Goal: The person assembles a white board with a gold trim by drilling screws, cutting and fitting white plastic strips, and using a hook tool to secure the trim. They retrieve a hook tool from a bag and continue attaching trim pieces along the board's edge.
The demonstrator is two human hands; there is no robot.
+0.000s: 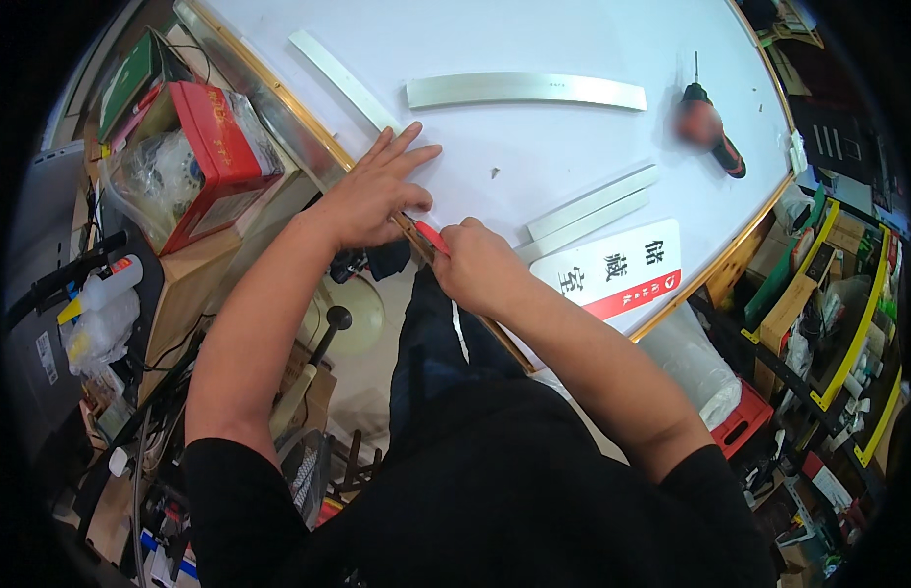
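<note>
At the near edge of the white-topped table (465, 167), my right hand (480, 265) is closed round what looks like a red utility knife (432, 237). Its front end points left, toward the wooden edge strip, and its tip is too small to make out. Just left of it, my left hand (377, 191) presses on the table's edge with fingers spread. The fingertips of that hand lie close to the end of a flat silver metal strip (343, 78). Below the right hand, a thin white strip (459, 333) hangs down from the edge.
Farther back lie a wide metal bar (524, 90) and a power drill (705, 127). Two metal strips (593, 208) and a white-and-red sign plate (617, 269) lie to the right. A red box (220, 147) stands at left; yellow-edged shelving (828, 304) is at right.
</note>
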